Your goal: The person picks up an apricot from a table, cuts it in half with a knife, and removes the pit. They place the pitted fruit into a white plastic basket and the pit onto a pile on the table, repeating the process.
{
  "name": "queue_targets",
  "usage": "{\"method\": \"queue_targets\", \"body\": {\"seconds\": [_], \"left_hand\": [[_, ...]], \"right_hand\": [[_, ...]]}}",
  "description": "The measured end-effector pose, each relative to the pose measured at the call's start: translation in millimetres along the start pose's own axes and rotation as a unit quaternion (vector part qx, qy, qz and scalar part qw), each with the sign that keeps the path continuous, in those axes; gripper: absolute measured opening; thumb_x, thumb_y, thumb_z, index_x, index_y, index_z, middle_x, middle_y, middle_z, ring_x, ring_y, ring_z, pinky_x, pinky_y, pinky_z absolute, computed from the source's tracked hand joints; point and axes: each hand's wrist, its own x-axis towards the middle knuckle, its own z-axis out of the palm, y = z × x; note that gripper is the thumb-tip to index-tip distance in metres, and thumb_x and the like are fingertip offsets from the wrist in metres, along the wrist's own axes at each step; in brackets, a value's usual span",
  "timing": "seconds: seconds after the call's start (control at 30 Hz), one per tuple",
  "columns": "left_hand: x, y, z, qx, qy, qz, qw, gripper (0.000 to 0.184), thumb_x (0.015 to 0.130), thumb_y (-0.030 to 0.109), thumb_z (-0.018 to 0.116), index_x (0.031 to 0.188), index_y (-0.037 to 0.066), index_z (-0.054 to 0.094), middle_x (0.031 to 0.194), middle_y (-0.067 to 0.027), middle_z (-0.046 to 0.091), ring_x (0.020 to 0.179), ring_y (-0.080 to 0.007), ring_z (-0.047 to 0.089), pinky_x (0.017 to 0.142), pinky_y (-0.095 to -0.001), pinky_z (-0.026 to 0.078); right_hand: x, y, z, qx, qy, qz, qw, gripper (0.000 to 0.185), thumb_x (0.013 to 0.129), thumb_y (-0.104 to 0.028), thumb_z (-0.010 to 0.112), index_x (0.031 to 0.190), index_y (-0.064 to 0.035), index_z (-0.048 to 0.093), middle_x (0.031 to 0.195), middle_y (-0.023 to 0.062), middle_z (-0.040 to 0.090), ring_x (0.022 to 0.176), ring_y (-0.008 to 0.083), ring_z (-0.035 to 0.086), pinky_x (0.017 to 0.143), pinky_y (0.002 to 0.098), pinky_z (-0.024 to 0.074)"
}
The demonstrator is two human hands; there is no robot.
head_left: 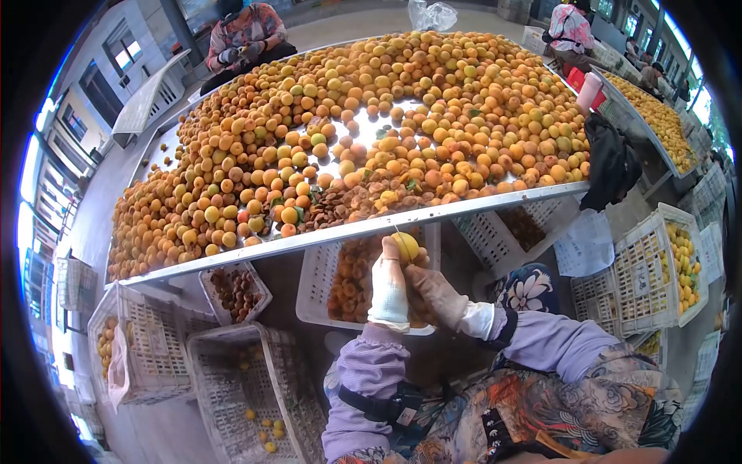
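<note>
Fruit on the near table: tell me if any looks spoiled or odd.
Yes: a brown cluster lies just inside the table's near rim. It looks dark and shrivelled, odd against the plump orange fruit around it.

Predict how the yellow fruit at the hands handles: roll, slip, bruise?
The yellow fruit looks nearly round, so it would probably roll if pushed. The gloved left hand likely limits slipping. Bruising seems possible: browned, crushed-looking fruit lies on the table.
</note>
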Motion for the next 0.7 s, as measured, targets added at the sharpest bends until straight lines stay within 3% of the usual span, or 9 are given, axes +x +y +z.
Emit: {"method": "queue_targets", "body": {"seconds": [0.07,0.13,0.17,0.23,0.47,0.53,0.63,0.67,0.7], "left_hand": [[-2.4,3.8,-0.7,0.022,-0.008,0.021,1.000,0.048,0.091,0.050,0.050,0.103,0.003,0.053,0.084,-0.0090,0.061,0.074,-0.0162,0.058,0.066,-0.0294,0.051],[-2.4,4.6,1.9,0.031,-0.017,0.030,0.999,0.049,0.091,0.051,0.050,0.103,0.003,0.053,0.085,-0.0099,0.061,0.074,-0.0175,0.058,0.068,-0.0309,0.051],[-2.6,4.5,2.3,0.068,-0.026,0.070,0.995,0.047,0.092,0.048,0.050,0.105,0.003,0.051,0.086,-0.0100,0.061,0.074,-0.0171,0.058,0.068,-0.0303,0.051],[-0.9,2.7,-0.2,0.104,-0.035,0.108,0.988,0.044,0.093,0.044,0.050,0.106,0.003,0.050,0.087,-0.0100,0.060,0.074,-0.0168,0.057,0.068,-0.0297,0.051],[0.7,0.0,2.7,0.120,-0.030,0.106,0.987,0.043,0.093,0.044,0.049,0.106,0.003,0.050,0.086,-0.0090,0.060,0.074,-0.0161,0.057,0.068,-0.0284,0.050],[-1.2,-0.3,4.2,0.093,-0.025,0.085,0.992,0.045,0.093,0.047,0.049,0.105,0.003,0.051,0.085,-0.0087,0.060,0.074,-0.0162,0.057,0.067,-0.0287,0.050],[-2.0,-0.6,-2.7,0.078,-0.014,0.040,0.996,0.051,0.091,0.053,0.049,0.102,0.004,0.052,0.084,-0.0086,0.060,0.074,-0.0170,0.057,0.066,-0.0297,0.051],[-3.2,1.2,-3.4,0.056,-0.004,-0.001,0.998,0.052,0.090,0.055,0.049,0.102,0.004,0.052,0.084,-0.0087,0.060,0.074,-0.0171,0.058,0.066,-0.0299,0.051],[-2.5,3.2,-2.9,0.033,0.004,-0.040,0.999,0.054,0.089,0.056,0.048,0.102,0.004,0.052,0.085,-0.0089,0.061,0.074,-0.0172,0.058,0.066,-0.0301,0.051]], "right_hand": [[-6.2,-48.0,9.8,0.005,-0.047,0.038,0.998,0.044,0.093,-0.057,0.040,0.080,-0.0152,0.048,0.049,-0.0054,0.033,0.034,0.0071,0.030,0.030,0.0241,0.0219],[-8.7,-81.7,14.1,0.104,-0.018,0.291,0.951,0.043,0.093,-0.057,0.040,0.078,-0.0170,0.048,0.049,-0.0057,0.034,0.034,0.0072,0.030,0.031,0.0235,0.0210],[-7.1,-75.8,5.7,0.104,-0.017,0.291,0.951,0.043,0.093,-0.057,0.040,0.078,-0.0170,0.048,0.049,-0.0057,0.034,0.034,0.0072,0.030,0.031,0.0235,0.0210],[-3.5,-60.3,-13.8,0.058,-0.069,0.303,0.949,0.039,0.095,-0.045,0.047,0.091,-0.0086,0.060,0.076,-0.0056,0.053,0.067,0.0043,0.045,0.057,0.0213,0.0400],[-1.8,-34.7,-4.6,0.055,-0.043,0.269,0.961,0.041,0.095,-0.047,0.045,0.093,-0.0085,0.060,0.080,-0.0026,0.056,0.072,0.0033,0.045,0.065,0.0211,0.0421],[10.3,40.5,1.5,0.010,0.070,-0.063,0.995,0.039,0.092,-0.054,0.044,0.089,-0.0163,0.051,0.050,-0.0045,0.038,0.035,0.0068,0.032,0.031,0.0231,0.0251],[-9.6,-37.8,4.9,-0.005,-0.068,0.069,0.995,0.039,0.094,-0.054,0.040,0.088,-0.0159,0.048,0.049,-0.0046,0.035,0.034,0.0074,0.029,0.031,0.0236,0.0233],[-10.6,-42.2,2.3,-0.001,-0.065,0.071,0.995,0.039,0.094,-0.054,0.040,0.088,-0.0159,0.048,0.049,-0.0046,0.035,0.034,0.0074,0.029,0.031,0.0236,0.0233],[-9.6,-46.4,-0.8,0.078,-0.046,0.203,0.975,0.035,0.095,-0.049,0.043,0.087,-0.0153,0.051,0.058,-0.0039,0.044,0.043,0.0067,0.037,0.037,0.0215,0.0298]]}}
